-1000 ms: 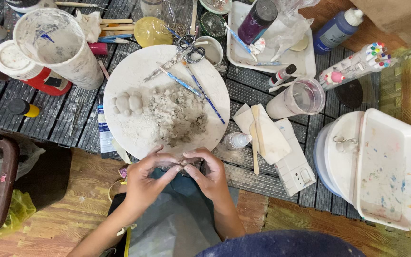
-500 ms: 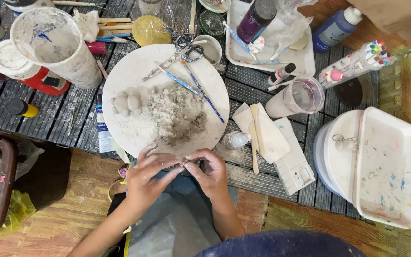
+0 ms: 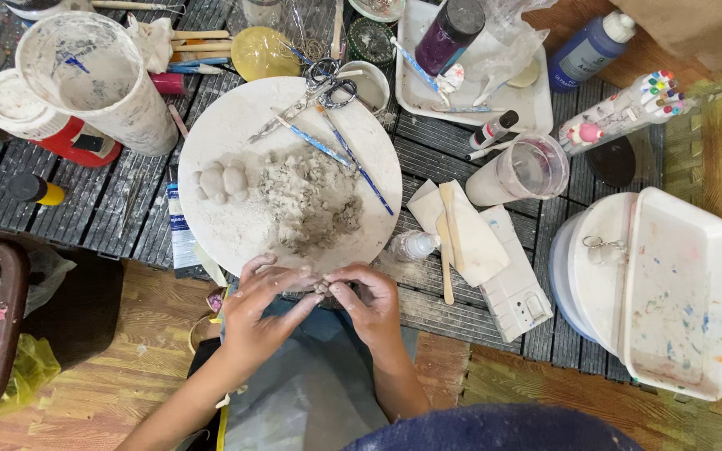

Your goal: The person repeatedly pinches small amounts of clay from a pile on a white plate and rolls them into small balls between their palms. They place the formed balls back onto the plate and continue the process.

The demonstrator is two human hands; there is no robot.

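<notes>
Clay lump [image 3: 321, 286] is being pinched between both hands' fingertips, left hand [image 3: 259, 311] and right hand [image 3: 369, 302], just below the round white board [image 3: 236, 125]. Shaping seems underway; gentle, even pressing is probably needed next.

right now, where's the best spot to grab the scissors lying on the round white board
Probably by the looped handles: the scissors lie flat with the loops at the board's far edge and the closed blades pointing toward the left hand side. Come from above at the far rim, pinching the loops; a blue-patterned tool lies close beside them.
</notes>
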